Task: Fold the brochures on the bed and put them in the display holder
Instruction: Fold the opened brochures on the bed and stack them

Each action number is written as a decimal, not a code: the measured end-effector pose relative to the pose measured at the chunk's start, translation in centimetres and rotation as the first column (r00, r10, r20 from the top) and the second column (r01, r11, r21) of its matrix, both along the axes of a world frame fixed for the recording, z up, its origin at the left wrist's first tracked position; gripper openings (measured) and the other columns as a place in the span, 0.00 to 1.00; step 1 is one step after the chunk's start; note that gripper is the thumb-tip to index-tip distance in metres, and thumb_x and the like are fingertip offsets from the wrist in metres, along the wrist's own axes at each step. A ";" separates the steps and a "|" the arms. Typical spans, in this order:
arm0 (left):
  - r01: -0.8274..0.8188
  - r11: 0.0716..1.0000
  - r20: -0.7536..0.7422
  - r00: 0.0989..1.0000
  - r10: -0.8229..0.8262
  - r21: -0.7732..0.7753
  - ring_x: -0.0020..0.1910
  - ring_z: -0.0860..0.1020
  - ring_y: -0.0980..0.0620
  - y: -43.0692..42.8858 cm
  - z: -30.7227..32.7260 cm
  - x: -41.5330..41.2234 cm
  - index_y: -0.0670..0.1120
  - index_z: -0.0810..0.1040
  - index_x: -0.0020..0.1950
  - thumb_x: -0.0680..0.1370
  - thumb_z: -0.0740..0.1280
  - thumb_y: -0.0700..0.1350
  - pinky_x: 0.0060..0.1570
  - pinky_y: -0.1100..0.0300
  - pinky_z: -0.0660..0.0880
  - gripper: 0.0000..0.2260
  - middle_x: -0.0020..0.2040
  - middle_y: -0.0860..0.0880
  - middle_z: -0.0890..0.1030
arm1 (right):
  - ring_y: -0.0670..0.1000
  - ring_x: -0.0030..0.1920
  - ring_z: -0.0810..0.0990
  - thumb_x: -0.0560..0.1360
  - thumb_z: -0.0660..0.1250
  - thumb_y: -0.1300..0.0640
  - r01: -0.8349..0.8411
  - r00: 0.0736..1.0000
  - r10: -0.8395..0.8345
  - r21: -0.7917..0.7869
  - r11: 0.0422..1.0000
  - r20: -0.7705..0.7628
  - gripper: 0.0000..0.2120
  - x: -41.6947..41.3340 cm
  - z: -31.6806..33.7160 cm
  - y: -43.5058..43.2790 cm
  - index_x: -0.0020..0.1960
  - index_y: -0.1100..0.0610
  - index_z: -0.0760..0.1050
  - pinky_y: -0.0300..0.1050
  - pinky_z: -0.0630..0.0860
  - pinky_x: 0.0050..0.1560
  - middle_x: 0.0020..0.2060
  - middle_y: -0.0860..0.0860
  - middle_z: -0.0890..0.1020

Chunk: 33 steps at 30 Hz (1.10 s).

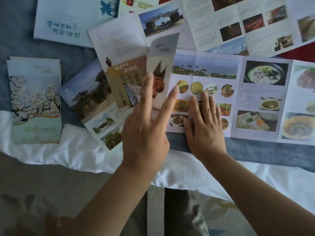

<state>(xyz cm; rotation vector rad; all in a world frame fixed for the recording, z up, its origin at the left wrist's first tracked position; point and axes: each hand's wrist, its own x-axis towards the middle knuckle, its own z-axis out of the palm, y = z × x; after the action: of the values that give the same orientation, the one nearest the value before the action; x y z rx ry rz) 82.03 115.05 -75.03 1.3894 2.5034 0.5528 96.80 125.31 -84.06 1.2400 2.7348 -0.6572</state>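
A long food brochure [252,99] lies unfolded across the bed. My right hand [204,123] presses flat on its left panels, fingers straight. The brochure's leftmost flap [162,62] stands lifted and blurred. My left hand [146,126] is behind that flap's lower part, with straight spread fingers touching it; the thumb is hidden. A folded brochure with a blossom tree cover [35,99] lies at the left. No display holder is in view.
More unfolded brochures overlap at the back: one with a gate photo [213,23], one with a pagoda [95,103], and a white booklet with blue writing [68,19]. The white sheet edge [68,150] runs along the bed's front, with patterned floor below.
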 end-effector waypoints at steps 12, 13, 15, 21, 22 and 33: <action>0.116 0.918 0.079 0.993 -0.093 -0.380 0.80 0.59 0.39 3.5 -4.4 4.9 0.57 0.58 0.82 0.77 0.69 0.37 0.71 0.40 0.67 0.38 0.84 0.46 0.56 | 0.63 0.82 0.37 0.79 0.51 0.28 0.105 0.968 -0.126 0.110 0.988 0.215 0.38 5.8 1.2 3.9 0.83 0.38 0.42 0.66 0.40 0.79 0.82 0.60 0.39; 0.116 0.915 0.064 0.993 -0.099 -0.387 0.80 0.59 0.39 3.7 -4.9 5.1 0.56 0.60 0.82 0.78 0.69 0.41 0.70 0.40 0.68 0.35 0.83 0.46 0.57 | 0.62 0.82 0.37 0.79 0.51 0.28 0.102 0.972 -0.120 0.095 0.990 0.204 0.38 6.4 1.0 4.0 0.83 0.39 0.42 0.66 0.42 0.80 0.82 0.60 0.39; 0.096 0.920 0.026 0.995 -0.093 -0.381 0.79 0.60 0.38 3.9 -5.7 5.6 0.56 0.62 0.81 0.80 0.65 0.51 0.68 0.37 0.68 0.29 0.83 0.47 0.58 | 0.60 0.82 0.38 0.80 0.51 0.29 0.094 0.981 -0.104 0.068 0.993 0.164 0.38 7.2 0.6 4.2 0.83 0.40 0.42 0.63 0.44 0.81 0.83 0.58 0.40; 0.087 0.940 -0.060 0.992 -0.113 -0.329 0.77 0.61 0.38 3.7 -7.6 5.8 0.60 0.58 0.82 0.81 0.53 0.67 0.66 0.39 0.65 0.30 0.84 0.49 0.56 | 0.55 0.83 0.38 0.81 0.51 0.30 0.110 0.990 -0.111 0.014 0.994 0.088 0.37 8.1 -0.1 4.5 0.84 0.43 0.42 0.57 0.42 0.82 0.83 0.54 0.40; 0.081 0.944 -0.079 0.991 -0.112 -0.320 0.78 0.60 0.38 3.9 -7.9 5.5 0.61 0.57 0.82 0.82 0.53 0.67 0.67 0.38 0.64 0.29 0.84 0.50 0.55 | 0.55 0.83 0.38 0.81 0.51 0.30 0.117 0.990 -0.117 0.009 0.993 0.084 0.37 8.1 -0.2 4.5 0.84 0.43 0.42 0.56 0.42 0.82 0.83 0.54 0.41; -0.154 0.897 -0.090 0.988 0.128 -0.415 0.79 0.54 0.28 4.9 -5.9 1.4 0.58 0.45 0.84 0.67 0.58 0.82 0.70 0.30 0.65 0.52 0.84 0.40 0.51 | 0.55 0.82 0.33 0.83 0.48 0.33 0.147 0.985 -0.141 -0.055 0.988 0.097 0.36 6.0 0.3 3.3 0.84 0.45 0.39 0.54 0.35 0.80 0.82 0.53 0.36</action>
<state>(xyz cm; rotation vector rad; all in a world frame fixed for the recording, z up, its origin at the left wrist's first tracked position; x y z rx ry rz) 83.46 120.00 -80.88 1.0799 2.5786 -0.0187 102.82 128.65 -83.75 1.4262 2.5486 -0.6739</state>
